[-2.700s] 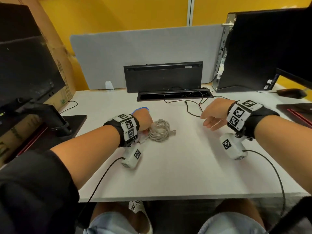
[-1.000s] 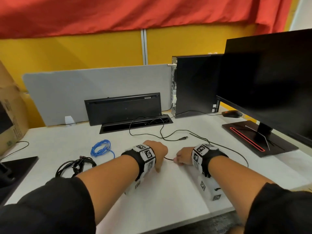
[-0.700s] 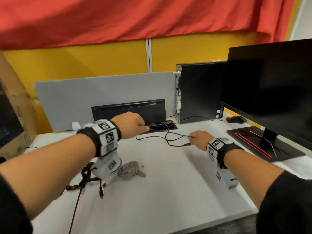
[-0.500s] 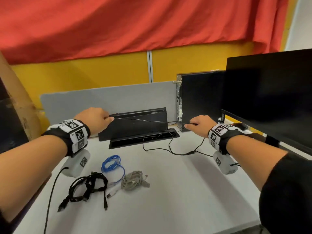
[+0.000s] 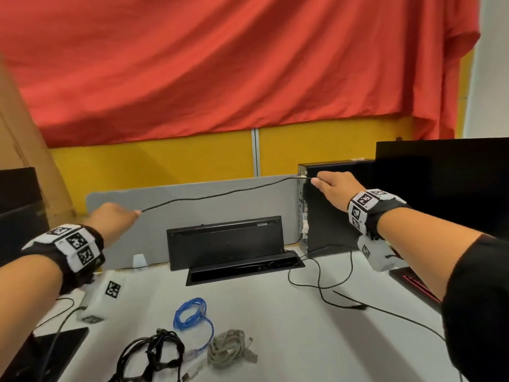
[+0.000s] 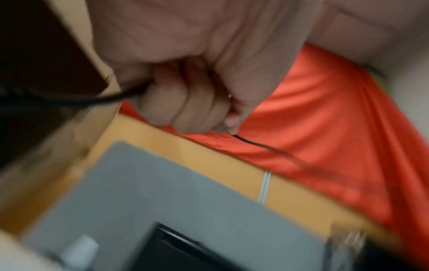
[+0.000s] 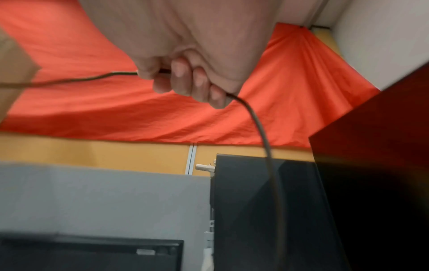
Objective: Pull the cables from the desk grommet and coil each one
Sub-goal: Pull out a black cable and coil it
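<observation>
A thin black cable (image 5: 220, 194) hangs in a slack span between my two raised hands. My left hand (image 5: 115, 219) grips one part of the black cable (image 6: 255, 144) in a fist. My right hand (image 5: 330, 183) holds the black cable (image 7: 262, 132) up by the computer tower, and it drops from there to the desk. More of that cable loops (image 5: 325, 285) on the desk to the right of the open grommet box (image 5: 245, 270). Three coiled cables lie at the front: a blue one (image 5: 192, 315), a grey one (image 5: 230, 347) and a black one (image 5: 154, 354).
A black computer tower (image 5: 325, 208) and a monitor (image 5: 446, 183) stand at the right. A grey divider panel (image 5: 192, 216) runs behind the grommet box. A cardboard box (image 5: 24, 133) and another monitor stand (image 5: 41, 351) are at the left. Red cloth hangs on the wall.
Both hands have risen and spread further apart, drawing out a longer span of the black cable. The span now sags between them. My head has tilted up.
</observation>
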Demonstrator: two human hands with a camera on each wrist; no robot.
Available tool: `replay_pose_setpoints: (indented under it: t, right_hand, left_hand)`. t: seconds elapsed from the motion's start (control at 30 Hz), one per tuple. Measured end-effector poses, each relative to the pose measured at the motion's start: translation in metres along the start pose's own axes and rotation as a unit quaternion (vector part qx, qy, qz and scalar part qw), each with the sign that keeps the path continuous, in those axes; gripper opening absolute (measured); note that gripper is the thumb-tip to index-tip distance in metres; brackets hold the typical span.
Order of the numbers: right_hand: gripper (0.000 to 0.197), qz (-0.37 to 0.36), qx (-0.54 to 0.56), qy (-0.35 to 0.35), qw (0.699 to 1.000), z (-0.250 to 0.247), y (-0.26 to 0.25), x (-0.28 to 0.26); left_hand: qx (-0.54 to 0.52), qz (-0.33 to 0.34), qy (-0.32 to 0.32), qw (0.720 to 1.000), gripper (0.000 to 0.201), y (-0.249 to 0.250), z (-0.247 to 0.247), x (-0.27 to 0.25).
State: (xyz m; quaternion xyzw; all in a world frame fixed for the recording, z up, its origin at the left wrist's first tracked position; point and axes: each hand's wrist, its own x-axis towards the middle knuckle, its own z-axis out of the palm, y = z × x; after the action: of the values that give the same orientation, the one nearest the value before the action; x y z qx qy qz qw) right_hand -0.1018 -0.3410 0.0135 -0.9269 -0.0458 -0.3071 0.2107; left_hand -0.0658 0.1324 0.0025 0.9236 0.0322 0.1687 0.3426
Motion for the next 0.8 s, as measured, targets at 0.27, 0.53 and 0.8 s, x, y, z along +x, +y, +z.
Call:
replay_pose_setpoints:
  t: [0.27,0.53,0.8]
  right_hand:
    - [0.035,0.019,-0.185,-0.138,0.973,0.052,0.002,-0.024]
    - [0.024,0.027,-0.102,-0.231,0.967,0.094,-0.001,-0.065]
    - [0.014,-0.019,0.019,-0.110,0.994,0.076,-0.012,-0.114]
  left_hand:
    - [-0.670,0.050,-0.172,0.720,0.025,0.054,0.011,-0.024]
    - [-0.654,0.062,-0.087,0.749,0.044,0.053,0.038,-0.032]
    - [-0.695,-0.062,0.099,0.709,0.040,0.000,0.049,0.003]
